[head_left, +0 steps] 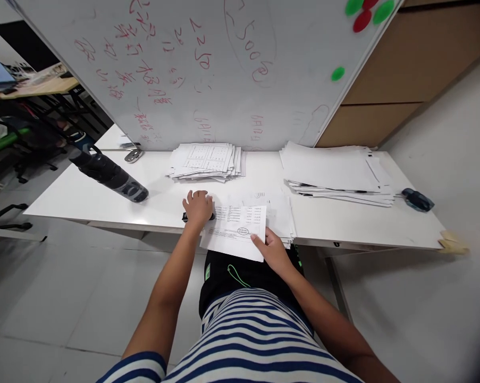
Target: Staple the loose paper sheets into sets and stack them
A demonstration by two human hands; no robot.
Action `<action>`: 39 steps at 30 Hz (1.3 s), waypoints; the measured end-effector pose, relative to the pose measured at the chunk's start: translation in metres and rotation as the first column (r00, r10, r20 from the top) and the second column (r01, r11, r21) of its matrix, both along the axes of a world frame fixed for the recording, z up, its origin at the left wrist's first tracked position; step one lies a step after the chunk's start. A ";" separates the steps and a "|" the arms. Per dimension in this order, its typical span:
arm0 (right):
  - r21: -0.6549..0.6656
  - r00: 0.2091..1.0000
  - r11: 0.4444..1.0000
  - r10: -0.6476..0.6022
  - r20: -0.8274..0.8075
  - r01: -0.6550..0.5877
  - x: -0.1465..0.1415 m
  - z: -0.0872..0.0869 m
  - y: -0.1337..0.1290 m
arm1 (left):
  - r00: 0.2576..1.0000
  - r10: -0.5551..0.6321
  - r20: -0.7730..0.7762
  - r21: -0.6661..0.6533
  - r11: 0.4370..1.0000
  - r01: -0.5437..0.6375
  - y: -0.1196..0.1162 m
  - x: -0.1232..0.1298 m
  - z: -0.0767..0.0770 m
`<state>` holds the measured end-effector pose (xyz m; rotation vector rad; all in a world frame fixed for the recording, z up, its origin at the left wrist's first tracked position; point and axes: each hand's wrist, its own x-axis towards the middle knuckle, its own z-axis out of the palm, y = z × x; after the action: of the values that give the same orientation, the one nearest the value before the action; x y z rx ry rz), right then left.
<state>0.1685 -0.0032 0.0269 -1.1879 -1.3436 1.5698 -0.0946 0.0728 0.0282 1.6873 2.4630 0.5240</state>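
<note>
My left hand (199, 208) is closed over a black stapler (185, 217) near the front edge of the table, its fingers curving over the far side. Most of the stapler is hidden under the palm. A printed sheet (232, 239) with an oval stamp reaches from the stapler to my right hand (272, 249). My right hand pinches its right edge, thumb on top; whether there is more than one sheet I cannot tell. The sheet's left corner lies against the stapler. Beneath and behind it rests a stack of papers (283, 215), partly covered.
A pile of printed papers (208, 159) lies at the back, with a larger paper stack (323, 165) to its right. A dark bottle (112, 175) stands left. A dark blue object (417, 200) sits far right. The whiteboard (224, 106) rises behind the table (92, 197).
</note>
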 end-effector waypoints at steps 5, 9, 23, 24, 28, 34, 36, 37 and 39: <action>-0.016 1.000 1.000 -0.017 0.012 0.018 0.000 -0.003 -0.002 | 0.998 -0.042 -0.044 -0.013 0.999 0.042 0.001 0.003 0.000; -0.017 0.999 0.999 -0.038 0.026 0.038 -0.001 -0.008 -0.005 | 0.994 -0.080 -0.079 -0.002 0.997 0.080 -0.002 0.009 0.001; -0.111 0.997 0.994 -0.002 0.075 0.010 -0.001 -0.013 -0.020 | 0.850 -0.143 0.508 0.349 0.936 -0.051 -0.017 -0.008 0.019; -0.108 0.998 0.994 -0.008 0.067 0.015 -0.001 -0.014 -0.020 | 0.829 -0.192 0.525 0.425 0.903 -0.060 -0.024 -0.008 0.021; -0.128 0.999 0.991 -0.022 0.050 0.028 -0.001 -0.017 -0.018 | 0.890 -0.306 0.338 0.412 0.898 0.153 -0.055 -0.014 0.016; -0.179 1.000 0.983 0.023 -0.019 -0.026 0.010 -0.006 -0.008 | 0.949 -0.290 -0.125 0.213 0.926 0.311 -0.059 -0.019 -0.013; -0.181 0.999 0.983 0.019 -0.031 -0.025 0.022 0.001 -0.008 | 0.956 -0.225 -0.188 0.264 0.926 0.269 -0.054 -0.016 -0.022; -0.174 1.000 0.985 0.009 -0.028 -0.014 0.029 0.005 -0.009 | 0.959 -0.193 -0.209 0.295 0.922 0.250 -0.052 -0.015 -0.025; -0.153 0.999 0.988 -0.036 -0.012 0.034 0.045 0.012 -0.011 | 0.960 -0.147 -0.238 0.349 0.909 0.226 -0.049 -0.013 -0.031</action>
<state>0.2140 -0.0138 0.0394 -1.2825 -1.2038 1.6776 -0.1074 0.0242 -0.0030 2.2018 2.4106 0.8819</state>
